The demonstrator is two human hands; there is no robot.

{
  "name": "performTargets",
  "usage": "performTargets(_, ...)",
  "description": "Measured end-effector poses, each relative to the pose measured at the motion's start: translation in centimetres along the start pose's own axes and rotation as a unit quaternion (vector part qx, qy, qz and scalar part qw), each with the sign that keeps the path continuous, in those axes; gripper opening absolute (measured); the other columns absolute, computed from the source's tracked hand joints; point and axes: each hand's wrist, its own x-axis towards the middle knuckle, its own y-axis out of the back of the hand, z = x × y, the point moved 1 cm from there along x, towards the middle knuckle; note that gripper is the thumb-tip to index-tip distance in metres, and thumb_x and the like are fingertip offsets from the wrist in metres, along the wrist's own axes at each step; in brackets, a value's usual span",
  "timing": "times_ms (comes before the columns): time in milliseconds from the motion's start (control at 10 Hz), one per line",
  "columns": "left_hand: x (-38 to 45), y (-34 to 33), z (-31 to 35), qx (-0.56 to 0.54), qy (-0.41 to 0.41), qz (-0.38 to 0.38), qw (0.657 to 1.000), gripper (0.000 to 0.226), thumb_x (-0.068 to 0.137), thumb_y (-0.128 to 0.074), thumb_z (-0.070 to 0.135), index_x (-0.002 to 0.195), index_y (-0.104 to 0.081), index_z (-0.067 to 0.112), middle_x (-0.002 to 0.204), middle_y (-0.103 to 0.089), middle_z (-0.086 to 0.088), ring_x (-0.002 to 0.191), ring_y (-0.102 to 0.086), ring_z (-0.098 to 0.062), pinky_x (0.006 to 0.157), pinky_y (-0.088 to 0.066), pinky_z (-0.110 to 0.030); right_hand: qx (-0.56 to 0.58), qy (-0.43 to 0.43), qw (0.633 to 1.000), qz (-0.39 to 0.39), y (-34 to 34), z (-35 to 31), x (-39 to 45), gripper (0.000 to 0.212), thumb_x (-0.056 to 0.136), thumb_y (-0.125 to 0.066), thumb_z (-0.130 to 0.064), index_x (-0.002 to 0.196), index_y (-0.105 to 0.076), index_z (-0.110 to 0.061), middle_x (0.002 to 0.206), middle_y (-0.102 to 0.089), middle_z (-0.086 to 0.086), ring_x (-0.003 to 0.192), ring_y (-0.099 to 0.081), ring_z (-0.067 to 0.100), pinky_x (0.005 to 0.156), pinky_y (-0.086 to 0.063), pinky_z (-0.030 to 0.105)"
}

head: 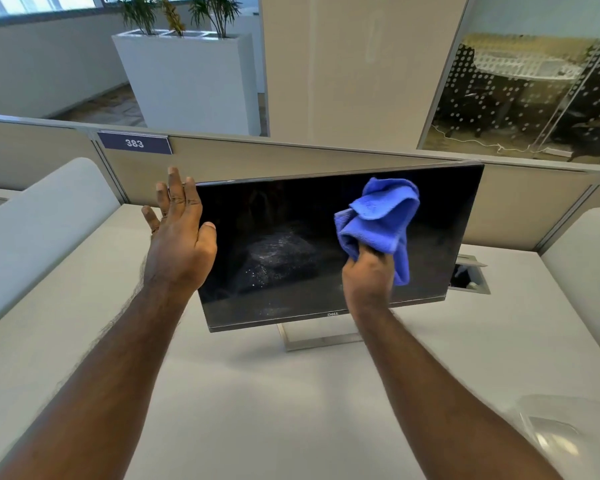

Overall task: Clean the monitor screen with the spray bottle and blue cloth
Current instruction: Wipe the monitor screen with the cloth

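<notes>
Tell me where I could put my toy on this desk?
The white desk is bare in front of the monitor stand, between the two arms. Left of the left hand is bare too. It's crowded by the screen, where the right hand holds the cloth.

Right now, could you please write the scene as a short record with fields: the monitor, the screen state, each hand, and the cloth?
monitor: dark monitor on a metal stand, standing on a white desk
screen state: off, with spray droplets near the middle, not wiped yet
left hand: left hand open, at the monitor's left edge, thumb on the front
right hand: right hand gripping the blue cloth in front of the screen's right half
spray bottle: not clearly visible
</notes>
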Motion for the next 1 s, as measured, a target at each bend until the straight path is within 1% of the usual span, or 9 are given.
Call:
performTargets(100,-0.1,0.0,-0.2,-0.004,-0.001,-0.006,1.0,0.074,0.09,-0.027,0.029,0.157,0.005,0.023,0.163,0.022,0.006,0.148,0.024,-0.012,0.118,0.018,-0.039,0.033,0.028,0.999,0.007,-3.6,-3.3,-2.4,0.047,0.093,-0.058,-0.002,0.138,-0.049,0.004,0.138,-0.054,0.018,0.128,-0.05,0.023,0.101,-0.03,0.006)
performTargets(200,0.1,0.0,-0.2,-0.01,-0.005,-0.002,1.0,0.076,0.088,-0.027,0.027,0.157,0.002,0.021,0.164,0.02,0.004,0.149,0.022,-0.014,0.116,0.018,-0.036,0.067,0.088,0.994,-0.015,-6.2,-7.4,-5.4,0.065,0.096,-0.059,-0.011,0.152,-0.028,-0.018,0.146,-0.046,0.017,0.134,-0.046,0.024,0.109,-0.039,0.025)
performTargets(300,0.3,0.0,-0.4,-0.003,-0.007,0.0,1.0,0.076,0.088,-0.027,0.026,0.158,0.0,0.017,0.165,0.017,0.002,0.15,0.019,-0.016,0.116,0.017,-0.035,-0.001,0.257,0.964,-0.072,-8.8,-9.0,-7.4,0.052,0.095,-0.048,-0.018,0.145,-0.041,-0.006,0.145,-0.046,0.022,0.135,-0.043,0.039,0.111,-0.038,0.043)
performTargets(400,0.2,0.0,-0.6,-0.002,-0.01,0.001,1.0,0.074,0.089,-0.026,0.025,0.158,0.001,0.018,0.165,0.018,0.002,0.149,0.021,-0.014,0.116,0.018,-0.034,-0.112,0.359,0.923,-0.076,-10.7,-8.9,-8.4,0.048,0.095,-0.039,-0.021,0.139,-0.05,-0.003,0.146,-0.049,0.012,0.137,-0.041,0.036,0.109,-0.04,0.051)
performTargets(600,-0.1,0.2,-1.4,-0.045,-0.009,0.001,0.999,0.075,0.091,-0.029,0.026,0.157,0.005,0.024,0.164,0.021,0.007,0.146,0.025,-0.007,0.115,0.019,-0.032,-0.17,0.327,0.929,-0.012,-8.5,-4.4,-7.3,0.058,0.092,-0.043,-0.014,0.147,-0.03,-0.005,0.152,-0.029,0.002,0.137,-0.042,0.03,0.115,-0.029,0.051)
performTargets(700,-0.5,0.3,-1.9,-0.072,0.002,-0.002,0.997,0.073,0.093,-0.028,0.025,0.157,0.007,0.026,0.163,0.022,0.009,0.148,0.024,-0.009,0.115,0.02,-0.031,-0.166,0.243,0.955,0.027,-6.3,-1.1,-6.4,0.059,0.08,-0.047,0.0,0.138,-0.047,0.002,0.147,-0.037,0.014,0.128,-0.05,0.042,0.112,-0.031,0.049)
performTargets(800,-0.9,0.3,-2.2,-0.087,0.005,-0.006,0.996,0.073,0.094,-0.028,0.024,0.156,0.011,0.028,0.163,0.023,0.01,0.148,0.024,-0.009,0.114,0.02,-0.031,-0.151,0.093,0.984,0.019,-4.5,1.2,-5.2,0.059,0.086,-0.053,0.002,0.143,-0.046,-0.013,0.148,-0.044,0.016,0.139,-0.039,0.035,0.117,-0.026,0.034)
performTargets(900,-1.0,0.3,-2.1,-0.101,0.008,-0.01,0.995,0.074,0.093,-0.027,0.024,0.156,0.012,0.026,0.163,0.022,0.008,0.149,0.022,-0.01,0.115,0.019,-0.031,-0.058,-0.011,0.996,0.061,-3.8,-0.3,-4.1,0.043,0.086,-0.058,-0.003,0.126,-0.047,-0.01,0.126,-0.055,0.006,0.118,-0.053,0.013,0.102,-0.039,0.028)
performTargets(1000,-1.1,0.2,-1.9,-0.123,0.011,-0.015,0.992,0.075,0.092,-0.028,0.024,0.156,0.012,0.024,0.163,0.021,0.008,0.149,0.021,-0.009,0.117,0.018,-0.032,-0.06,0.068,0.996,0.026,-4.4,-2.7,-3.8,0.049,0.088,-0.056,0.007,0.137,-0.049,0.007,0.144,-0.041,0.03,0.139,-0.037,0.035,0.112,-0.035,0.043)
